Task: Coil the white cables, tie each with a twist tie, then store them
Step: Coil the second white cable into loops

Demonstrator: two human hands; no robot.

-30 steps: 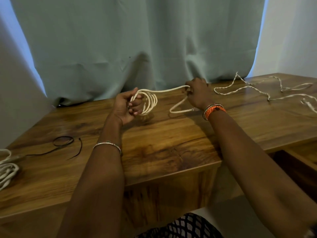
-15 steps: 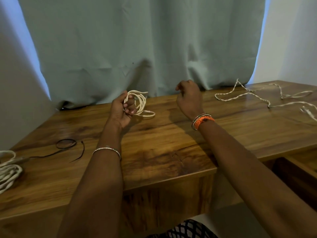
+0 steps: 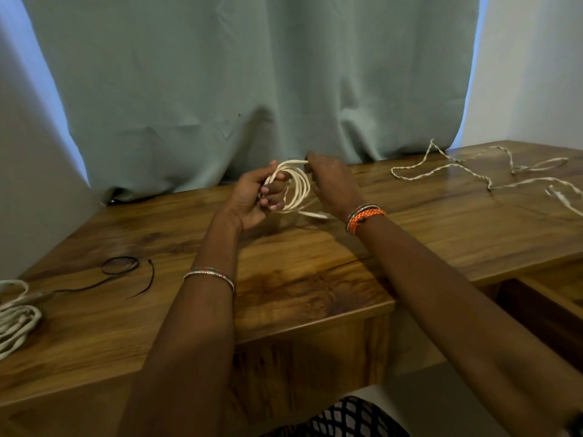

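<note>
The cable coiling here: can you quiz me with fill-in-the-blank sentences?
The left hand holds a coil of ____ cable.
The right hand wears an ____ wristband.
The black twist tie lies on the ____.
An uncoiled cable lies at the table's far ____ side.

Missing: white; orange; table; right

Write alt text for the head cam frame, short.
A person's left hand holds a coil of white cable above a wooden table while the right hand pinches the cable's end at the top of the coil. Black twist ties and another white coil lie at left, an uncoiled cable at right.
</note>
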